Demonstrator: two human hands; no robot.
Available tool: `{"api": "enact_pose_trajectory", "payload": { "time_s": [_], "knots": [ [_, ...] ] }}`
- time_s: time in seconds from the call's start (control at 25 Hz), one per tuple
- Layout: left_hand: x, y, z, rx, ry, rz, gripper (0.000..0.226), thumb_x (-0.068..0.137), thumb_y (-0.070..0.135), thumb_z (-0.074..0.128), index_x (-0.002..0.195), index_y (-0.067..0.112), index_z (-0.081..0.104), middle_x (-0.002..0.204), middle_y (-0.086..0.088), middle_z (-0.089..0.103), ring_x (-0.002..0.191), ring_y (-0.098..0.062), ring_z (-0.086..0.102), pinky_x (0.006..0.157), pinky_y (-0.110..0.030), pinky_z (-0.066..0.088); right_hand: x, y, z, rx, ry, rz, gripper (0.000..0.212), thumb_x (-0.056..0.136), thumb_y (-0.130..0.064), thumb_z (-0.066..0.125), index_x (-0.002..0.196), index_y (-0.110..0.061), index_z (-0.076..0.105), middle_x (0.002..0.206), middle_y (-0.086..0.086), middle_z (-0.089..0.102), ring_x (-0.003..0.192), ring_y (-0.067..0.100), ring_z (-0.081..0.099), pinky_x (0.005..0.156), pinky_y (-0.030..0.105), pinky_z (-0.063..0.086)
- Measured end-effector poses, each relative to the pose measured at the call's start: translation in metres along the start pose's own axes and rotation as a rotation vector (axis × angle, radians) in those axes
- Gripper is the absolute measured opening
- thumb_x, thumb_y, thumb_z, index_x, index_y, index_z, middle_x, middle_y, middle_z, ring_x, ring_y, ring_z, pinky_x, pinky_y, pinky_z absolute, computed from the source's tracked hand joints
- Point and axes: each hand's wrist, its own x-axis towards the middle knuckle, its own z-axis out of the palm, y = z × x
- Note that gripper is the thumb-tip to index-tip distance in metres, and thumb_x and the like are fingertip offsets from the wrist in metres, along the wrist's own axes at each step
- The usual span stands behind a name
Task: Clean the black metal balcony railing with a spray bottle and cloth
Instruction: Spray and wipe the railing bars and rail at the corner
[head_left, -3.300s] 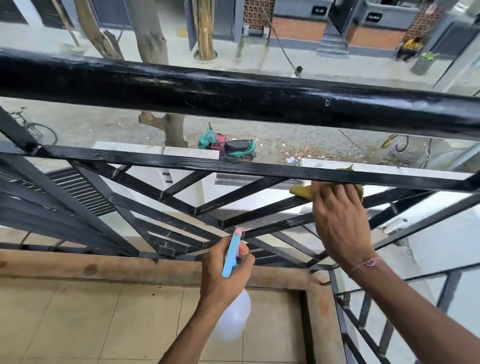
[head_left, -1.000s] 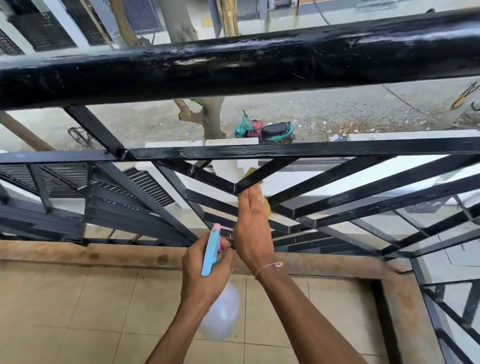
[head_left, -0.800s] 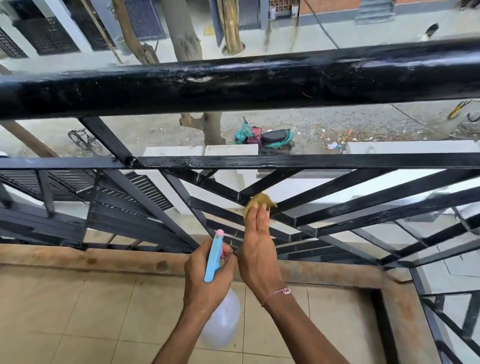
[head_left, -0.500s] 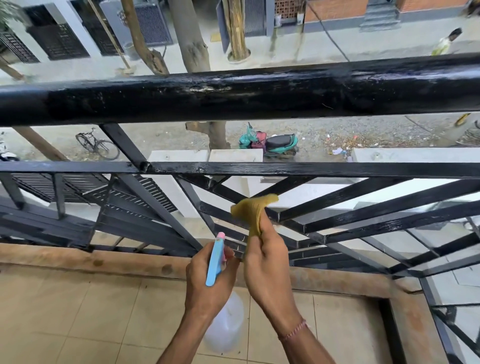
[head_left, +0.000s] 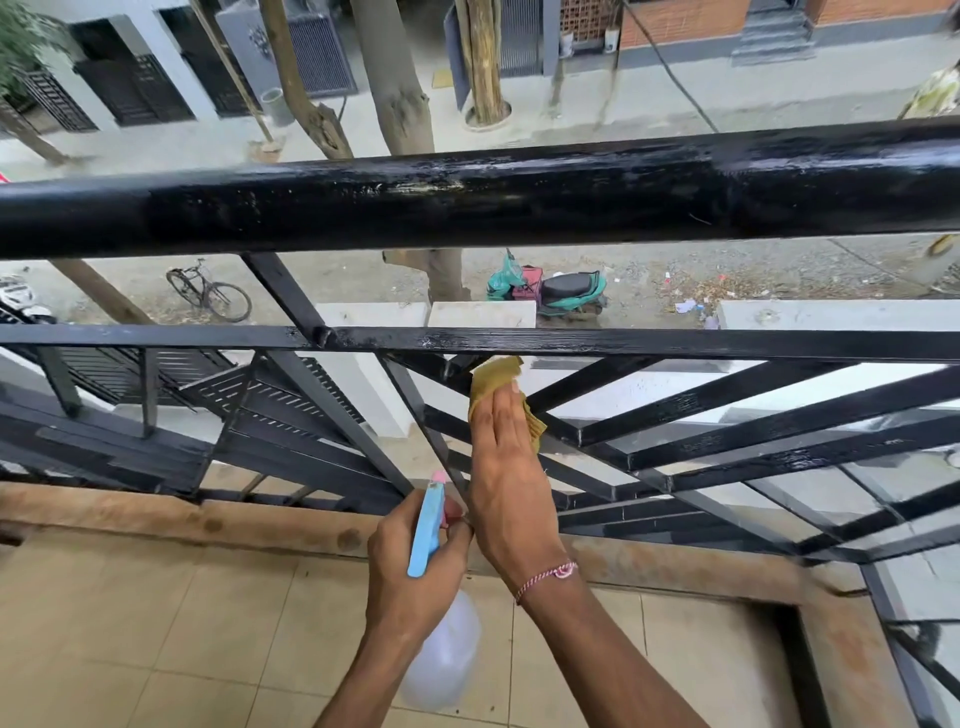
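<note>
The black metal railing (head_left: 467, 202) crosses the whole view, with a thick round top rail, a flat middle bar and slanted bars below. My right hand (head_left: 506, 483) lies flat with fingers together, pressing a yellow cloth (head_left: 493, 376) against a slanted bar just under the middle bar. My left hand (head_left: 410, 566) sits beside the right wrist and grips the neck of a spray bottle (head_left: 439, 660) with a clear body and a blue trigger head with a pink tip, pointing up at the bars.
A brown concrete curb (head_left: 208, 525) runs under the railing, with beige floor tiles (head_left: 156, 634) on my side. The railing turns a corner at the lower right (head_left: 883, 613). Far below lie a street, tree trunks, a teal scooter (head_left: 550, 288) and a bicycle (head_left: 208, 291).
My right hand moved left along the slanted bars, pulled the cloth back bunched, then pushed it up flat against a bar again. The left hand stayed put with the bottle.
</note>
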Motion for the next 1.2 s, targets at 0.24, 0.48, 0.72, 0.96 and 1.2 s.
{"api": "enact_pose_trajectory", "payload": {
  "time_s": [0.24,0.48,0.72,0.96,1.2],
  "knots": [
    [-0.003,0.0,0.004,-0.004,-0.036,0.019,0.02,0.089,0.002,0.073,0.081,0.02,0.069,0.071,0.001,0.066,0.071,-0.025,0.062,0.065,-0.049,0.059,-0.018,0.005,-0.019,0.219,-0.111,0.003,0.076,0.088,-0.01,0.043,0.156,0.005,0.015,0.164,0.023,0.013,0.153,0.032,0.013,0.125,0.041,0.018],
    [-0.014,-0.003,0.038,0.017,-0.136,0.048,0.015,0.088,0.007,0.076,0.083,0.02,0.069,0.071,-0.001,0.064,0.068,-0.027,0.062,0.057,-0.037,0.056,-0.106,0.067,-0.031,1.064,-0.166,0.708,0.045,0.105,-0.001,0.033,0.137,-0.025,0.055,0.114,-0.009,0.069,0.107,-0.007,0.062,0.094,0.017,0.052],
    [-0.028,-0.006,0.086,0.023,-0.214,0.019,0.011,0.088,0.011,0.076,0.084,0.019,0.069,0.074,-0.001,0.064,0.071,-0.026,0.065,0.062,-0.054,0.061,-0.144,0.138,-0.053,1.428,-0.001,1.295,0.042,0.101,0.006,0.032,0.087,-0.001,0.071,0.086,0.023,0.074,0.077,0.03,0.075,0.073,0.044,0.054],
    [-0.035,0.003,0.122,0.047,-0.245,0.03,0.021,0.087,0.009,0.074,0.077,0.024,0.063,0.074,0.003,0.063,0.07,-0.019,0.063,0.063,-0.055,0.061,-0.141,0.188,-0.057,1.358,0.004,1.416,0.023,0.102,0.004,0.042,0.095,0.006,0.063,0.098,0.026,0.066,0.091,0.035,0.064,0.083,0.049,0.055],
    [-0.034,0.016,0.141,0.092,-0.231,0.059,0.024,0.087,0.005,0.074,0.075,0.023,0.062,0.063,0.01,0.056,0.056,-0.005,0.051,0.05,-0.028,0.052,-0.123,0.208,-0.059,1.069,-0.015,1.154,0.014,0.097,-0.013,0.065,0.086,-0.009,0.072,0.08,0.01,0.073,0.078,0.029,0.067,0.071,0.041,0.057]
  ]
}}
